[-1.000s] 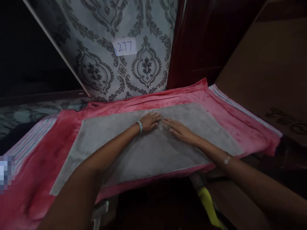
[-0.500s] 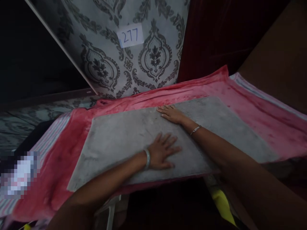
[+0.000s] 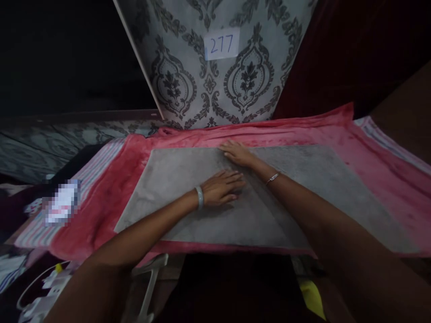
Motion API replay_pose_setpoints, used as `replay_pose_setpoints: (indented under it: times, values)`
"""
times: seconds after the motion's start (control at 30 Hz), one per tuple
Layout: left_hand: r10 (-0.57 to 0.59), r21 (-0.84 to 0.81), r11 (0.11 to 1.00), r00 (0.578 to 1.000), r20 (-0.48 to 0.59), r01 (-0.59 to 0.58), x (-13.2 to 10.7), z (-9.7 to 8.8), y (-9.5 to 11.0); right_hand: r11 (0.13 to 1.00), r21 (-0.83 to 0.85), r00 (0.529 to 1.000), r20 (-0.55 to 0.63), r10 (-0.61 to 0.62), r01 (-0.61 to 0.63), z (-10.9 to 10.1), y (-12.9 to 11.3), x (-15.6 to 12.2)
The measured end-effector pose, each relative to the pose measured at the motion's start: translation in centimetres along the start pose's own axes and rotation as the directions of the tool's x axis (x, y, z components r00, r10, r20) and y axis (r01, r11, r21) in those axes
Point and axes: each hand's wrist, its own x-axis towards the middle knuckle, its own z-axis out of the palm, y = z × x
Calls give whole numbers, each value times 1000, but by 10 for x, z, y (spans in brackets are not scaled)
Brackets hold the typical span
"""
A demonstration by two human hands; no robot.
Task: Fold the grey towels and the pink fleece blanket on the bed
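Observation:
A grey rectangular cloth (image 3: 188,224) with a soft-looking nap is spread out flat over a red plush blanket (image 3: 90,215). My left hand (image 3: 220,187), a pale bangle at its wrist, lies palm down around the middle of the grey cloth with its fingers stretched out. Farther off, at the cloth's back edge, my right hand (image 3: 237,153) also rests palm down, fingers extended and a little blurred. A thin silver bracelet circles that wrist. Neither hand grips anything.
Behind the blanket stands a patterned wall (image 3: 208,89) bearing a paper marked 277 (image 3: 222,44). A large dark screen (image 3: 67,58) is at the left. A blurred-out object (image 3: 63,202) lies on the striped cloth (image 3: 97,163). White plugs and a cable (image 3: 50,291) sit low left.
The view has swung left, so the scene sits farther right. My left hand has slid away from me and leftward, its fingers closer together. My right hand has shifted left along the back edge.

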Motion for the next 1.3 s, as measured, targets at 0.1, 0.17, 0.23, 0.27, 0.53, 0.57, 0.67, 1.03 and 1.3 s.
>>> replay_pose_setpoints:
  times: [0.1, 0.17, 0.23, 0.27, 0.53, 0.57, 0.67, 1.03, 1.3]
  values:
    - [-31, 114, 993, 998, 48, 25, 11, 7, -29, 997, 14, 994, 65, -82, 81, 15, -19, 24]
    - [-39, 145, 989, 998, 46, 32, 4, 16, -36, 996, 17, 995, 57, -86, 85, 24, -22, 29]
    - [-12, 139, 990, 999, 41, 6, -11, 25, -30, 996, 26, 996, 40, -82, 81, 28, -22, 28]
    - [15, 120, 993, 999, 47, -21, -21, 30, -24, 996, 32, 996, 39, -79, 78, 28, -21, 26]
    - [80, -146, 987, 990, 116, -62, -116, 47, 66, 998, 5, 996, 63, -63, 63, 31, -15, 20]
    - [57, -172, 984, 992, 111, -37, -122, 45, 74, 998, -3, 995, 66, -69, 69, 32, -14, 20]
    - [-51, -175, 983, 998, 22, 54, -123, 31, 72, 997, -29, 994, 82, -73, 75, 30, -16, 28]
    - [-702, 140, 671, 685, -195, 728, -107, 35, 4, 987, -48, 987, 41, -155, 157, 59, -105, 61]
    - [-879, 85, 338, 347, -326, 937, -221, 46, 52, 990, -54, 986, 113, -124, 130, 56, -98, 63]
